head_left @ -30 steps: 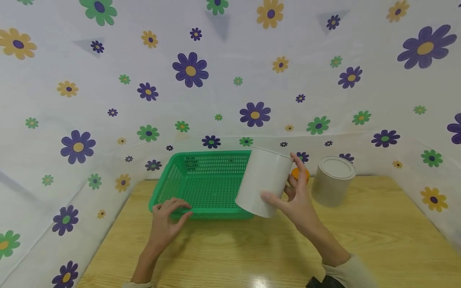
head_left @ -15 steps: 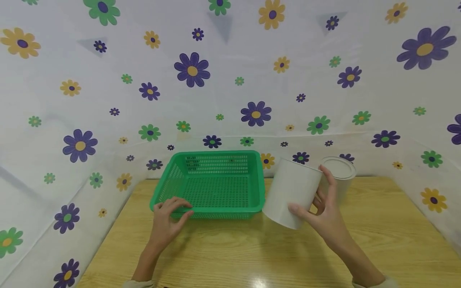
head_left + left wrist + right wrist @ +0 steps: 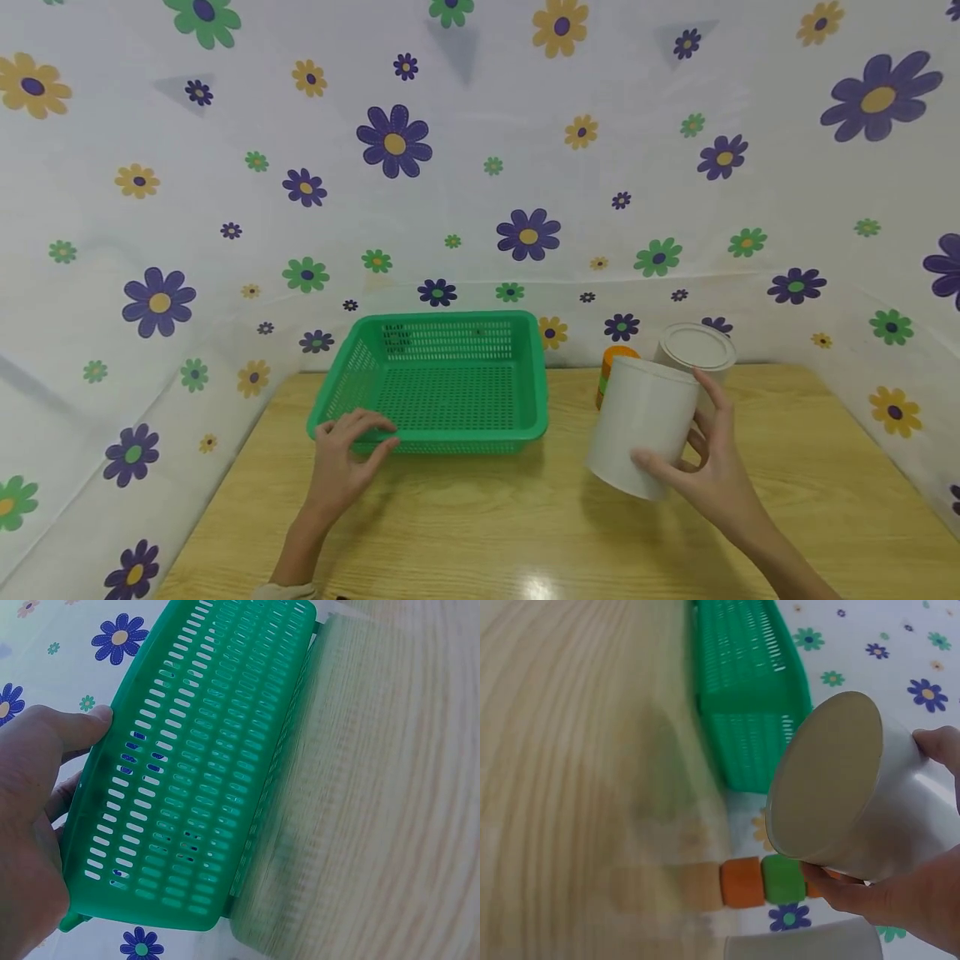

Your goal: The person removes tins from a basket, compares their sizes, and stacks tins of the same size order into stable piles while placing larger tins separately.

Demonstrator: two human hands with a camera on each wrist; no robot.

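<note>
A green plastic basket (image 3: 457, 436) with slotted sides stands on the table. My left hand (image 3: 347, 460) grips its front left rim, and the left wrist view shows the thumb (image 3: 90, 724) over that rim with the fingers partly hidden behind. To the right of the basket, my right hand (image 3: 708, 471) holds a white cylindrical can (image 3: 643, 427) above the table, tilted, with thumb and fingers on either side. Its round cream end (image 3: 829, 776) faces the basket side in the right wrist view.
Behind the held can stand a small orange and green container (image 3: 618, 357), partly hidden, and a second white can (image 3: 697, 348) with its lidded top showing. The wooden table (image 3: 465, 525) meets a flower-printed cloth (image 3: 450, 192) at the back and sides.
My right hand has carried the white can from over the basket's right end rightward and toward me, lower down. The left hand has stayed on the rim; the basket has not moved.
</note>
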